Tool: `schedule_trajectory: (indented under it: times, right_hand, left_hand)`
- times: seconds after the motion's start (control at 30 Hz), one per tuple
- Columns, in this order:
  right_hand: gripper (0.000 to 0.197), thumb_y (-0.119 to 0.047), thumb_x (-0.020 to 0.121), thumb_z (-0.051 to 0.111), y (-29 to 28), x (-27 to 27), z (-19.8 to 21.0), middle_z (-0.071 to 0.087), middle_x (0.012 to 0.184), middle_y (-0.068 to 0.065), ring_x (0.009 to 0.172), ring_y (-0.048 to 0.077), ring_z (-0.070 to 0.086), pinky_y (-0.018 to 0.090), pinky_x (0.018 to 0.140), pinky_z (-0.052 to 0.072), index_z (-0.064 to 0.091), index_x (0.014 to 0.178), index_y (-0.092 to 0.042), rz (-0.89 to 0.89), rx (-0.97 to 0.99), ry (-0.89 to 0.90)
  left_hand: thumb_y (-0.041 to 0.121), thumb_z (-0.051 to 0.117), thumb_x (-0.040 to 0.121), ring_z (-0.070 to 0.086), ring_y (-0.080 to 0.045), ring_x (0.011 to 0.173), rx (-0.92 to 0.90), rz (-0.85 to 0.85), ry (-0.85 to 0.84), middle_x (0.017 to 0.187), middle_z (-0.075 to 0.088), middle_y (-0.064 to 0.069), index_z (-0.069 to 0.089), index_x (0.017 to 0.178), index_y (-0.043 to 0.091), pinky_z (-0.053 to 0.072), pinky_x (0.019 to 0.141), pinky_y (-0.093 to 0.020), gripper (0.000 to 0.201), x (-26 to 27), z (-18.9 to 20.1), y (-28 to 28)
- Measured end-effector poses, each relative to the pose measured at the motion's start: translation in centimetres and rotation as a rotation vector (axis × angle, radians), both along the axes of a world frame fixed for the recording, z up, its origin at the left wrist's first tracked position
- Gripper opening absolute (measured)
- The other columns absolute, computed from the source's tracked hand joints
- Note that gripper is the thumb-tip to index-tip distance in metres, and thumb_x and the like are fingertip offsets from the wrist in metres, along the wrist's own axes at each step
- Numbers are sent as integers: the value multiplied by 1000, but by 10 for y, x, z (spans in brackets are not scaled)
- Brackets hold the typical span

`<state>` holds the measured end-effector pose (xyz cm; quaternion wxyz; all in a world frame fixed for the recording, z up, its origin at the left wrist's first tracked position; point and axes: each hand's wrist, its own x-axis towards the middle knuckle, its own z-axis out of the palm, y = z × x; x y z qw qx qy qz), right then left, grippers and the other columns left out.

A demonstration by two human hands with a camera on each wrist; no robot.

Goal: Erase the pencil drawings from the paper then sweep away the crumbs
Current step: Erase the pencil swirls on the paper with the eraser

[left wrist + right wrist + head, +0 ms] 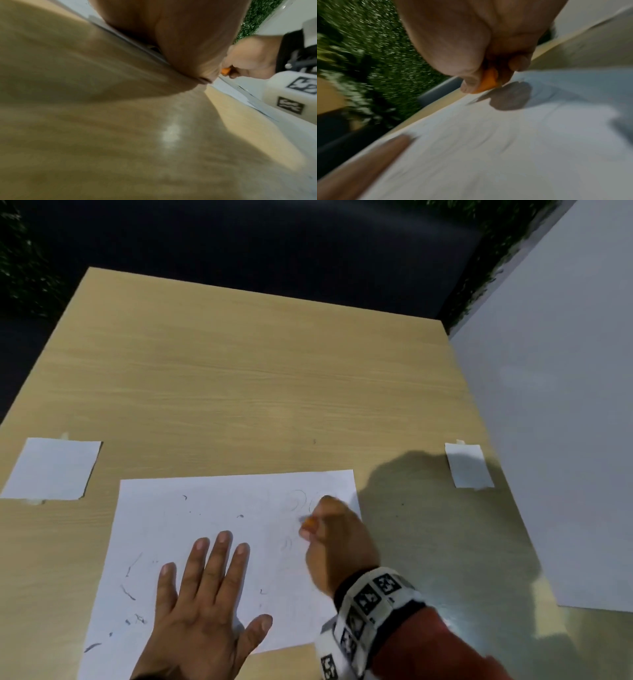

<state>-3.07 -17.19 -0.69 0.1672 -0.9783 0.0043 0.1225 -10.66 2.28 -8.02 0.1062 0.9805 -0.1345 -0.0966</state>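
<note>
White paper (pixel 212 529) lies low in the frame, long side across, on the wooden table (pixel 239 371). Flat left hand (pixel 202 604) presses it. Right hand (pixel 337 542) pinches an orange eraser (pixel 310 522) on faint pencil marks (pixel 298 498). No readable writing.

Paper (pixel 212 546): white sheet, laid flat on the near part of the table, slightly askew.
Pencil drawings (pixel 297 498): faint curved lines, seen at the far right corner.
Crumbs (pixel 128 594): dark shreds, scattered mostly over the left half.
Eraser (pixel 310 522): orange, pinched against the sheet.
</note>
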Motion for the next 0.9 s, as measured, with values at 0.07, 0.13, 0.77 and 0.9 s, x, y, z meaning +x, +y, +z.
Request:
schedule_trajectory:
  times: [0.07,0.13,0.77,0.9]
  right_hand:
    - [12,-4,85,49,43,-23,-1,56,94,3,92,20,51,29,78,43,52,86,-15,223,78,88]
    - [21,-4,80,50,58,-32,-4,53,105,2,100,19,47,31,85,42,50,98,-15,239,144,91]
    - [16,-31,89,51,-65,50,-2,58,85,2,78,23,54,30,67,39,54,85,-16,-206,-99,87]
    - [17,-29,90,50,-12,19,-10,49,77,-4,76,19,49,30,64,35,44,77,-21,-97,67,-74]
  left_hand:
    - [73,23,86,26,-33,143,-10,1,-40,155,35,-11,41,145,13,16,111,-57,86,-1,0,-2]
    - [72,22,87,29,-33,142,-23,-6,-63,153,37,-12,41,144,11,19,110,-58,86,-1,2,-2]
    - [71,30,85,25,-35,143,8,-28,-18,157,29,-11,34,148,12,10,111,-58,86,1,0,1]
    - [72,24,87,27,-35,143,-10,-23,-20,157,31,-11,40,145,10,13,111,-59,87,-1,-1,1]
